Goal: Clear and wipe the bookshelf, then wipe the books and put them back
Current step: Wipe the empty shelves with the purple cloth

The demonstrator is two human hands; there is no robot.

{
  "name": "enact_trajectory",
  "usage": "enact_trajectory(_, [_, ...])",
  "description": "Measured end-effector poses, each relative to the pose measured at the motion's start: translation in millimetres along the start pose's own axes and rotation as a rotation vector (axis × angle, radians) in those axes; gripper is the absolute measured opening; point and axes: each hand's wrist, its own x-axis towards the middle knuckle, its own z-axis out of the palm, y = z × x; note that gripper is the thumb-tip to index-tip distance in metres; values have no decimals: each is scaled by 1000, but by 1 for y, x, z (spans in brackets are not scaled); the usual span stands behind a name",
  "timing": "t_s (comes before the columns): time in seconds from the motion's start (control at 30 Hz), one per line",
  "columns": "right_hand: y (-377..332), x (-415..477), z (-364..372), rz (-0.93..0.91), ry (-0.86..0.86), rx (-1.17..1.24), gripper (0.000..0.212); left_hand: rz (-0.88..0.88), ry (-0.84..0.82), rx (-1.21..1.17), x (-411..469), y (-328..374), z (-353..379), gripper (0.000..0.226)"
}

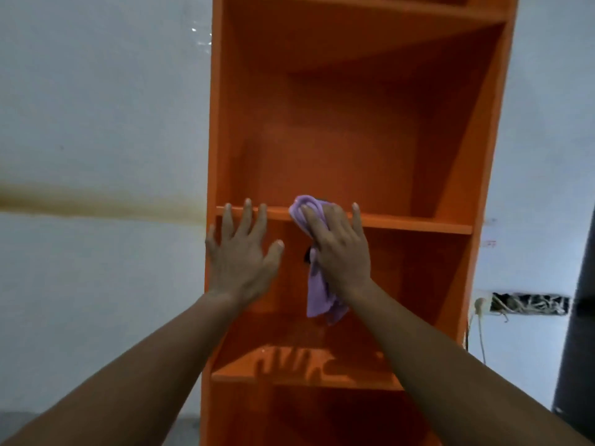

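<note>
An orange bookshelf (pixel 418 123) fills the middle of the view, and no books show on any shelf. My right hand (pixel 338 249) presses a purple cloth (pixel 317 291) against the front edge of the middle shelf board (pixel 418 222); the cloth's loose end hangs down below the hand. My left hand (pixel 240 252) is spread open, its fingertips resting on the same shelf edge near the left side panel. Both forearms reach up from the bottom of the frame. The glossy lower shelf (pixel 354 375) reflects the hands.
A white wall (pixel 96 123) with a brownish stain band stands behind and to the left. At the right, a wall opening with tangled wires (pixel 528 304) and a hanging cable sits beside the shelf. A dark upright object (pixel 579 317) edges the far right.
</note>
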Motion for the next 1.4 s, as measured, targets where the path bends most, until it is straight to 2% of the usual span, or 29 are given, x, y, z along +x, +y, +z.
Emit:
enact_trajectory(0.1, [44,-17,-27,77,-58,-44,67,111,-210,210,14,26,-2,87])
enact_trajectory(0.23, [91,-36,-65,289,-136,-21,59,5,-307,152,15,62,-8,90])
enact_trajectory(0.4, [131,-32,-99,464,-246,76,35,65,-396,182,-18,92,-11,89])
enact_trajectory(0.6, [109,-68,-126,791,-83,342,36,89,-613,152,-53,110,-7,81])
enact_trajectory(0.7, [96,-110,-112,929,-147,465,32,96,-671,149,-74,108,6,79])
enact_trajectory(0.87, [94,-150,-84,979,-242,487,28,116,-790,133,-101,97,42,78])
enact_trajectory(1.0, [107,-152,-50,878,-313,401,30,116,-787,95,-96,89,81,71])
enact_trajectory(1.07, [111,-166,-18,762,-503,294,37,102,-763,72,-93,83,109,68])
enact_trajectory(1.13, [112,-190,9,629,-781,140,38,87,-720,62,-94,77,132,65])
enact_trajectory(1.2, [115,-214,35,600,-1019,159,45,80,-656,61,-94,70,159,61])
enact_trajectory(1.3, [133,-223,78,610,-1102,239,61,95,-469,66,-89,53,191,57])
enact_trajectory(1.4, [144,-210,113,626,-1098,305,50,70,-366,56,-81,37,211,58])
